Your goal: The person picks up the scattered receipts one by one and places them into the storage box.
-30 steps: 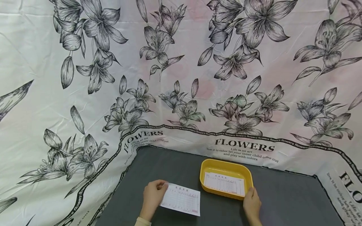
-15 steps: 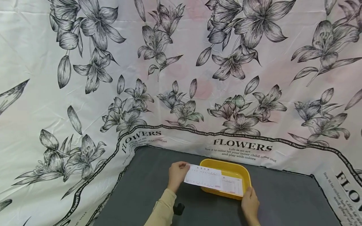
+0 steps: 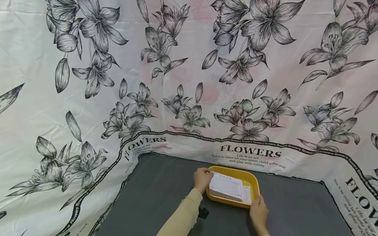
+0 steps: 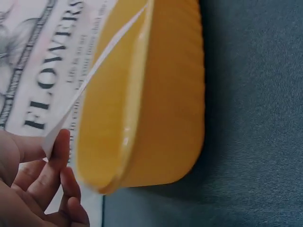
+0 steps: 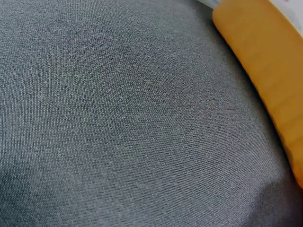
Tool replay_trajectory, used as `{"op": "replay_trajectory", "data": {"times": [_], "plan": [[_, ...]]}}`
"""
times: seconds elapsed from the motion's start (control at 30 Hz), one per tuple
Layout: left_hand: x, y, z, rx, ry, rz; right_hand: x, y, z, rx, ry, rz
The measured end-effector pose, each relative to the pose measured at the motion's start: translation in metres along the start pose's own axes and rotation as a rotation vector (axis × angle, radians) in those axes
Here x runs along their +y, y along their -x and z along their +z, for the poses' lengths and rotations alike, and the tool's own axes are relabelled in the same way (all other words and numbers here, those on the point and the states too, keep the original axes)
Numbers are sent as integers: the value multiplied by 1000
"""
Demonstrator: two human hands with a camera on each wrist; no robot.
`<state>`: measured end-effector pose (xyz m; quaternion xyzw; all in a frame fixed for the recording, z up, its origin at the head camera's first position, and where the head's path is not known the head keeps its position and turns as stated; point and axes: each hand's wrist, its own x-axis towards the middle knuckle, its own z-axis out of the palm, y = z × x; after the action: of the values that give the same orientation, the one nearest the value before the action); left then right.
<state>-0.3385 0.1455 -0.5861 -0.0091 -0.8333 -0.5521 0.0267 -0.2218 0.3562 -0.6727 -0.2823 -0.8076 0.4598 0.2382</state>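
My left hand [image 3: 202, 179] pinches a printed paper form [image 3: 225, 185] by its left corner and holds it over a yellow plastic tray [image 3: 251, 178]. Seen from the left wrist, the form [image 4: 90, 75] is nearly edge-on between thumb and fingers, above the tray's rim. Another printed sheet [image 3: 246, 194] lies inside the tray, partly covered by the held one. My right hand [image 3: 259, 211] grips the tray's near right edge. Only the tray's outer wall [image 5: 265, 61] shows in the right wrist view, where the hand itself is out of sight.
A dark grey cloth [image 3: 165, 183] covers the table under the tray. White curtain fabric with printed flowers [image 3: 189, 98] rises behind it and along the sides. A small black object [image 3: 203, 212] shows beside the left sleeve [image 3: 186, 209].
My left hand has carried the form rightward and up, from the table's middle to over the tray, where it now covers much of the other sheet. The right hand stays at the tray's edge.
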Motion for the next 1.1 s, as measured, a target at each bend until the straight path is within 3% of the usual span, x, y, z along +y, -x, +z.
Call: {"op": "replay_trajectory", "data": {"times": [0.2, 0.33, 0.5, 0.57, 0.63, 0.83, 0.97, 1.1], "plan": [[-7, -3, 18, -17, -52, -36, 1, 1, 1, -3, 6, 1], [-6, -3, 24, -9, -164, 34, 0, -1, 1, -7, 3, 8], [-1, 0, 27, 5, -506, 188, 0, -3, 2, -17, 6, 13], [2, 3, 27, 15, -615, 214, 1, -3, 3, -19, 5, 10], [5, 7, 27, 4, -665, 204, 3, -2, 4, -19, -1, 7], [10, 10, 30, -31, -678, 174, 0, -3, 2, -12, -21, 9], [10, 10, 30, -54, -637, 156, -2, -2, 2, -12, -19, 18], [10, 9, 23, -98, -620, 183, -2, -3, 4, -22, -17, 20]]}}
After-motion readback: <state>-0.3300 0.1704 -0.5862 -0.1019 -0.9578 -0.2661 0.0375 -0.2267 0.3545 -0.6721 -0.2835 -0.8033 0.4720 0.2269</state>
